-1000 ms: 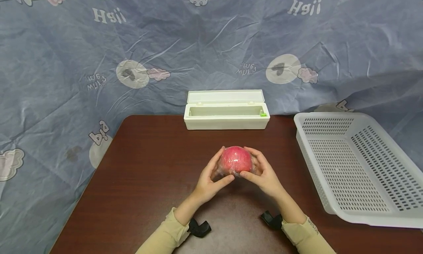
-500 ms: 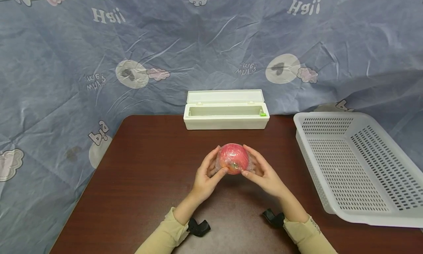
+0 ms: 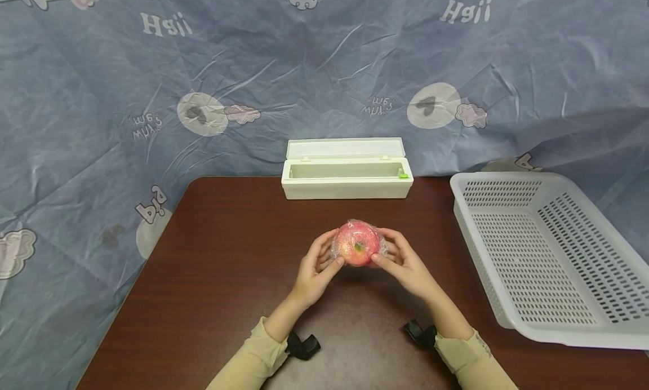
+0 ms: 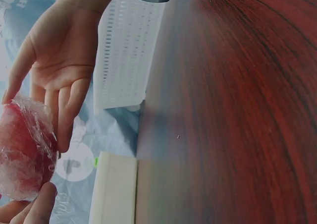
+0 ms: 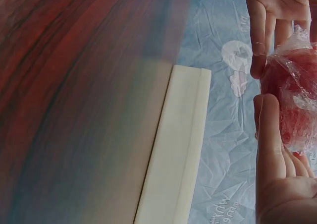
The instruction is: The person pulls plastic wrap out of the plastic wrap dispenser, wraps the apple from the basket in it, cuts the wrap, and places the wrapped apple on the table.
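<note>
A red apple (image 3: 358,244) wrapped in clear plastic film is held up above the table between both hands, its stem end facing the head camera. My left hand (image 3: 314,269) grips its left side, thumb on the near face and fingers behind. On the other side my right hand (image 3: 409,266) holds it the same way, thumb tip at the lower right. Crinkled film (image 4: 37,117) bunches at the apple's side in the left wrist view. The right wrist view shows the wrapped apple (image 5: 297,92) between the two hands, cut off by the frame edge.
A long white box (image 3: 347,189) with its lid raised and a small green piece at its right end stands at the table's back edge. A white perforated basket (image 3: 479,255) sits at the right. A patterned blue cloth (image 3: 304,69) hangs behind the brown table (image 3: 228,255).
The apple has tilted toward the head camera, so its stem end now shows. It has risen slightly in view and shifted a little left, the hands' fingers adjusting around it.
</note>
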Demonstrator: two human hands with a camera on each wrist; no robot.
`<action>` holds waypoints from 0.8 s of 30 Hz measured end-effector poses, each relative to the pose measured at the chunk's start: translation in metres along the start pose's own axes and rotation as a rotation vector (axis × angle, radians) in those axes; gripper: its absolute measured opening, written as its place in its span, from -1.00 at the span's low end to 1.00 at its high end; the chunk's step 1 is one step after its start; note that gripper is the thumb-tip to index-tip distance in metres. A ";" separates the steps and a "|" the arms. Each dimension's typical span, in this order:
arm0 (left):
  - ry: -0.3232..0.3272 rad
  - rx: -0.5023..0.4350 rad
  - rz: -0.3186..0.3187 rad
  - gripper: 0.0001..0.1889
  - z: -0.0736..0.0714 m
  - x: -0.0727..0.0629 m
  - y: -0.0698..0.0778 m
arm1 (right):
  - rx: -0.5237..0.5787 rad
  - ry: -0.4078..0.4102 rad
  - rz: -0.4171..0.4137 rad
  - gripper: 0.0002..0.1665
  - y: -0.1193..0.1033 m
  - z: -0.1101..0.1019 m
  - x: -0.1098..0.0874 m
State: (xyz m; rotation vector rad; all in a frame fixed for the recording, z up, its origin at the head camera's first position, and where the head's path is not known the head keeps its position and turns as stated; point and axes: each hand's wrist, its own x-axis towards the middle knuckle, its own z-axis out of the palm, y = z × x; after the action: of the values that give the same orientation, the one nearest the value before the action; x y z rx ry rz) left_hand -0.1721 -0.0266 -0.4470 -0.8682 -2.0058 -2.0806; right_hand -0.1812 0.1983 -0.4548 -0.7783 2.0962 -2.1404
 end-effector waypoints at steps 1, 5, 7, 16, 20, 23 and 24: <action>0.003 0.008 -0.006 -0.48 0.000 0.000 -0.001 | -0.007 0.009 0.009 -0.38 0.001 -0.001 0.000; 0.010 0.057 -0.010 -0.50 0.000 0.000 -0.005 | -0.031 0.064 0.056 -0.40 0.005 -0.001 0.001; 0.012 0.080 -0.016 -0.51 0.001 0.000 -0.007 | -0.054 0.098 0.090 -0.41 0.007 -0.001 0.001; 0.007 0.086 -0.082 -0.50 0.002 -0.004 -0.017 | -0.182 0.189 0.254 -0.43 0.017 0.004 0.001; 0.006 0.104 -0.090 -0.49 0.003 -0.005 -0.020 | -0.185 0.170 0.258 -0.39 0.020 0.002 0.002; -0.001 0.117 -0.089 -0.51 0.002 -0.006 -0.021 | -0.170 0.141 0.263 -0.36 0.022 -0.001 0.001; -0.002 0.123 -0.092 -0.51 0.002 -0.006 -0.022 | -0.169 0.129 0.271 -0.35 0.023 -0.002 0.001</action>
State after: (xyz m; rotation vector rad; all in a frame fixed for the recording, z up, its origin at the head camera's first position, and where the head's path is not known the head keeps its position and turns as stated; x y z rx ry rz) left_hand -0.1770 -0.0236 -0.4692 -0.7709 -2.1871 -1.9771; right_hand -0.1895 0.1981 -0.4761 -0.3471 2.3142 -1.9387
